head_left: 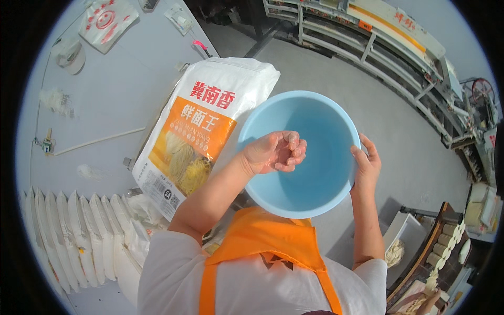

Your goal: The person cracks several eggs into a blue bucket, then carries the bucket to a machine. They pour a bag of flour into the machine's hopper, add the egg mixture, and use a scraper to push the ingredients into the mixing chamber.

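My left hand (272,152) is over the pale blue plastic bowl (312,194), its fingers loosely curled apart from the palm, with nothing visible in it. My right hand (366,164) grips the bowl's right rim, thumb on top. A large white and orange printed sack (205,121) with pictures of noodles lies tilted just left of the bowl, partly hidden by my left arm. Below the bowl is my orange apron (252,231).
A pale table (121,84) holds white bags (79,239) and a plastic pouch (107,23). A machine (367,47) stands beyond the grey floor (415,157). At lower right are a white bin (407,236) with noodles, a wooden tray (443,247) with rolls, and another person's hand (429,300).
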`<state>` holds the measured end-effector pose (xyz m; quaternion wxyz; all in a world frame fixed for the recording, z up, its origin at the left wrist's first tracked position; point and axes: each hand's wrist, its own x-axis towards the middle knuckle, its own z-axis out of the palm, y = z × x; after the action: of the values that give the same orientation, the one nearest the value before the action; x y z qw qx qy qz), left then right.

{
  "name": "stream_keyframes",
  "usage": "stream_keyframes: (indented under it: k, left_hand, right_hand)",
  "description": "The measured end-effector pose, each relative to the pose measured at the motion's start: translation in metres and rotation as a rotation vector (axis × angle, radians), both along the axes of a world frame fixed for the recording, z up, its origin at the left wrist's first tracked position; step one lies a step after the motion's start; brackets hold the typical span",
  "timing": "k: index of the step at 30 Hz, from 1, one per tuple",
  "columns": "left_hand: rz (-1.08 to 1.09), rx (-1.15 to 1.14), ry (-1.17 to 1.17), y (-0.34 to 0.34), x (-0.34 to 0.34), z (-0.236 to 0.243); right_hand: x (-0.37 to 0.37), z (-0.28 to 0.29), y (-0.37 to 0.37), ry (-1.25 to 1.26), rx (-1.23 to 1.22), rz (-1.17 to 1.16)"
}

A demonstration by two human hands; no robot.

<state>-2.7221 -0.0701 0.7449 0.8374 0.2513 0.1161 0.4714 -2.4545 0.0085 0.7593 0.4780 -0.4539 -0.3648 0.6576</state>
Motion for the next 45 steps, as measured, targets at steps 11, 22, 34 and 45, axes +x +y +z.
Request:
stream_keyframes:
  k: [11,22,34,45]
  left_hand:
    - [0.128,0.181,0.011,-0.033,-0.041,0.031]
    - [0.587,0.242,0.147,-0.195,-0.121,0.053]
    - [1.066,0.213,0.274,-0.382,-0.138,0.050]
    - [1.384,-0.090,0.547,-0.460,-0.138,0.064]
  right_hand:
    - [0.032,-0.004,0.019,-0.024,0.158,-0.083]
    - [-0.014,0.017,0.030,-0.004,0.316,0.090]
    - [-0.073,0.063,0.013,-0.098,0.432,0.214]
    - [-0.107,0.082,-0.030,-0.158,0.441,0.205]
